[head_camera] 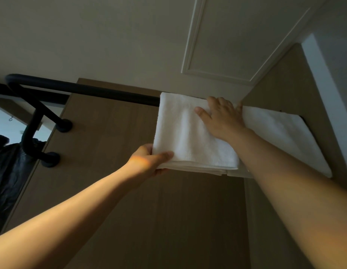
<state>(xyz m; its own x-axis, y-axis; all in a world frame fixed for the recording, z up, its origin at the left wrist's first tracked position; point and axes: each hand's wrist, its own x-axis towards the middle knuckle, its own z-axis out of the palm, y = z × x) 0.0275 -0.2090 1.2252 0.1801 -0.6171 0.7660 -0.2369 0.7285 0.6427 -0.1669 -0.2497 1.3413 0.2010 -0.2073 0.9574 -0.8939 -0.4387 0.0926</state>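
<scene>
A folded white towel [190, 133] hangs over a black rail [95, 90] fixed high on a brown wooden wall. My left hand [151, 160] pinches the towel's lower left corner, thumb on the front and fingers behind. My right hand [221, 117] lies flat on the towel's upper right part, fingers straight and reaching over the rail. A second white towel [285, 136] hangs just to the right, partly behind my right forearm.
The black rail bends down at the left into two round wall mounts [65, 126]. A dark bag or garment [8, 171] hangs at the far left. The pale ceiling with a moulded panel [236, 35] is above, and a white door frame [327, 78] stands at the right.
</scene>
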